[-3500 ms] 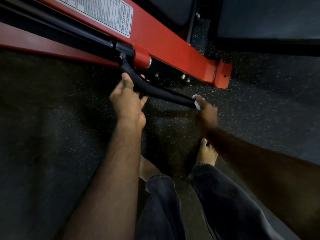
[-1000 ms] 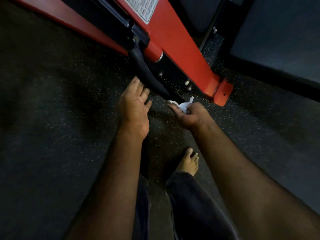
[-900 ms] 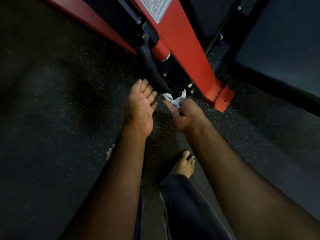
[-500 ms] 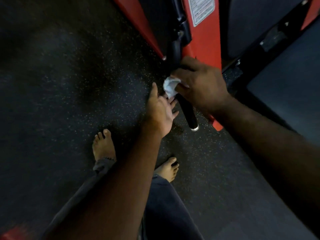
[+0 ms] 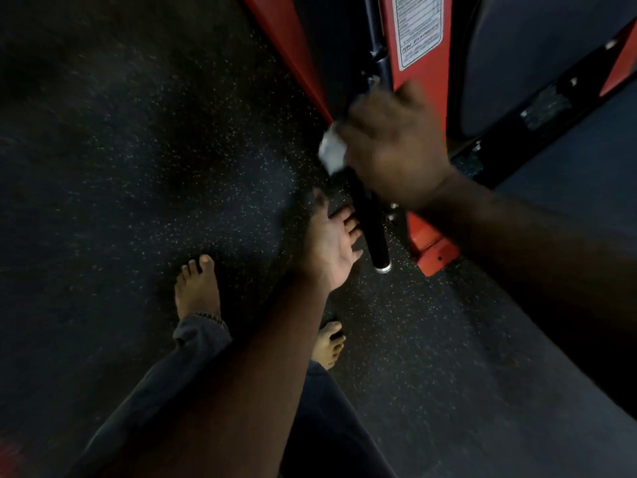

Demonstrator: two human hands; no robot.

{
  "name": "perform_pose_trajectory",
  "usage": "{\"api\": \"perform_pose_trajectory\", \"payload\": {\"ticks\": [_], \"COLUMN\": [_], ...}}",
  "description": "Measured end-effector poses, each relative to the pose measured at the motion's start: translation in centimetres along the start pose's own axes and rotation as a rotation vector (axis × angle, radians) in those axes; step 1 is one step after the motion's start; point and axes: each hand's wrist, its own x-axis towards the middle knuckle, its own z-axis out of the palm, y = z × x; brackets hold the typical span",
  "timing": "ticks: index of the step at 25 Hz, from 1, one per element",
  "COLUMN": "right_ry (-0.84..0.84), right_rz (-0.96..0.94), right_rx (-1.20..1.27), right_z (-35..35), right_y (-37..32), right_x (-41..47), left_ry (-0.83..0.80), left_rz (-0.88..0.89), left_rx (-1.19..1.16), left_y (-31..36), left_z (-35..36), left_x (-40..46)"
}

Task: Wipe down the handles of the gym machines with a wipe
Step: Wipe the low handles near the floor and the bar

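Right hand: the right hand (image 5: 393, 146) is curled round the upper part of the handle (image 5: 370, 222), grasping it through the wipe (image 5: 332, 151); the hand is blurred.
Wipe: white and crumpled, pressed between the right hand's fingers and the handle, with a wad showing at the left edge of that hand.
Handle: a black bar running down from under the right hand and ending in a silver cap just right of the left hand; its upper part is hidden by the right hand.
Left hand: the left hand (image 5: 331, 246) lies below the right hand, released, fingers (image 5: 351, 224) loosely spread and extended toward the handle; whether the fingertips touch the bar cannot be told.
Machine frame: the red frame (image 5: 432, 250) stands behind and right of both hands, its foot just right of the handle's end; a white label (image 5: 418, 29) sits above the right hand.
Pad: a dark pad (image 5: 517, 46) lies right of the right hand.
Floor: dark speckled floor (image 5: 155, 167) left of and below the hands.
Feet: two bare feet (image 5: 198, 288) below the left hand, in dark trousers (image 5: 337, 426).
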Motion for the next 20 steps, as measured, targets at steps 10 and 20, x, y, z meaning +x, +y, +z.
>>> {"api": "perform_pose_trajectory", "payload": {"ticks": [10,20], "right_ry": [0.009,-0.13], "right_rz": [0.349,0.622], "right_rx": [0.353,0.48], "right_z": [0.5,-0.3], "right_y": [0.5,-3.6], "right_x": [-2.6,-4.8], "left_ry": [-0.171,-0.166], "left_rz": [0.279,0.29], "left_rx": [-0.032,0.009], "left_y": [4.3,4.7], "left_z": [3.0,2.9], "left_x": [-1.0,-1.2]}}
